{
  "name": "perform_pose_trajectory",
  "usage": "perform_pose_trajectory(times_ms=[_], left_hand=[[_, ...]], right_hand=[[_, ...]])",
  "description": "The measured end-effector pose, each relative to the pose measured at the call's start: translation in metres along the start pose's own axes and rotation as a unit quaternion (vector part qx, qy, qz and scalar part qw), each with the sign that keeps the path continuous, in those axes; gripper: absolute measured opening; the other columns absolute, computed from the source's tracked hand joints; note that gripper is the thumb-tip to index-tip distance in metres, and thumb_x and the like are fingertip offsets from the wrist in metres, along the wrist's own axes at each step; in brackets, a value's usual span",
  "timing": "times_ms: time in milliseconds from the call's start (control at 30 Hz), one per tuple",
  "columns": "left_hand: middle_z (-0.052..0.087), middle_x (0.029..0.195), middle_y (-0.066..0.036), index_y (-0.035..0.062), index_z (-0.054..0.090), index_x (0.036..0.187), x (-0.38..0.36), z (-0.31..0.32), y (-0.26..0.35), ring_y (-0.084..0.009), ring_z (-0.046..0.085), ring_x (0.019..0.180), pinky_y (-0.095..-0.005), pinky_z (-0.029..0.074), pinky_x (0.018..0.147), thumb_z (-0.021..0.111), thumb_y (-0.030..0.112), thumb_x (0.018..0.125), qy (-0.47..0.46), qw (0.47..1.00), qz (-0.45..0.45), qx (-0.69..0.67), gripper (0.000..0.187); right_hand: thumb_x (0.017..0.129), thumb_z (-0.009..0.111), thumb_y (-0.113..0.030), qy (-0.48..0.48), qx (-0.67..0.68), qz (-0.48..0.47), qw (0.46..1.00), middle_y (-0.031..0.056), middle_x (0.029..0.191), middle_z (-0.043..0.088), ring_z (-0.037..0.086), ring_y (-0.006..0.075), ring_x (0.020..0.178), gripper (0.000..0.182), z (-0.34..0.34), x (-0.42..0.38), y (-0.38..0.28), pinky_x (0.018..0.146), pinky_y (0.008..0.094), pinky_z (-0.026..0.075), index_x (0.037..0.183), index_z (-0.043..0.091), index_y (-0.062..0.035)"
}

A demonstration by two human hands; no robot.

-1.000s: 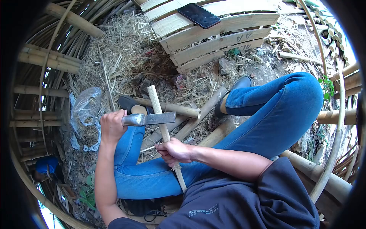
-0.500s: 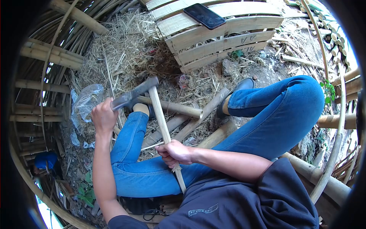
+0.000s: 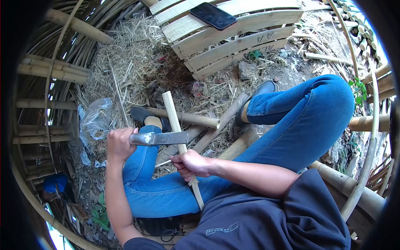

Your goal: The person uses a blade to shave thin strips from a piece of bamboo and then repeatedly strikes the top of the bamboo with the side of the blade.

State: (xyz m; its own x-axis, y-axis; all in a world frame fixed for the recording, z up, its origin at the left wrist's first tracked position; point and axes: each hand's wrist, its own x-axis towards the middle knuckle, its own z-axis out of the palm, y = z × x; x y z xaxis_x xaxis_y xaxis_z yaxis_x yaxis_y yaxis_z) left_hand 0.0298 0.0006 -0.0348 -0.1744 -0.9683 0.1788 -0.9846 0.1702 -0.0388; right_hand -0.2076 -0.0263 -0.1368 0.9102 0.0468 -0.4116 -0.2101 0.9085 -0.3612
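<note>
My left hand is closed round the handle of a machete with a dull grey blade. The blade lies across a pale bamboo stick, a little above my other hand. My right hand wraps round the stick, which slants over my thigh with its lower end near my shirt. Frayed fibres stick out just below that hand. The handle is mostly hidden by my left fingers.
Bamboo poles lie on the straw-strewn ground between my feet. A slatted wooden crate bears a phone. A clear plastic bag lies at the left. Another person in blue is at the far left.
The machete blade has come down along the stick, from near its top end to just above my right hand. My left hand has shifted slightly down and right; my right hand barely moved.
</note>
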Motion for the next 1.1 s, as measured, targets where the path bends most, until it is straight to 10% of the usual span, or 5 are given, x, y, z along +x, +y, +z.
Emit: perform_pose_trajectory(times_ms=[1100], left_hand=[[0.058,0.06,-0.019,0.0051,0.055,0.068,0.003,-0.004,-0.022,-0.0408,0.06,0.06,-0.0475,0.045,0.056,0.067,0.017,0.074,0.077,0.987,-0.138,0.021,0.018]], right_hand=[[0.103,0.044,-0.03,-0.018,0.007,0.01,1.0,-0.0009,0.056,0.03,0.026,0.0131,0.048,0.041,-0.007,0.004,0.007,0.048,0.0334,0.028,0.067,0.037,-0.0129]])
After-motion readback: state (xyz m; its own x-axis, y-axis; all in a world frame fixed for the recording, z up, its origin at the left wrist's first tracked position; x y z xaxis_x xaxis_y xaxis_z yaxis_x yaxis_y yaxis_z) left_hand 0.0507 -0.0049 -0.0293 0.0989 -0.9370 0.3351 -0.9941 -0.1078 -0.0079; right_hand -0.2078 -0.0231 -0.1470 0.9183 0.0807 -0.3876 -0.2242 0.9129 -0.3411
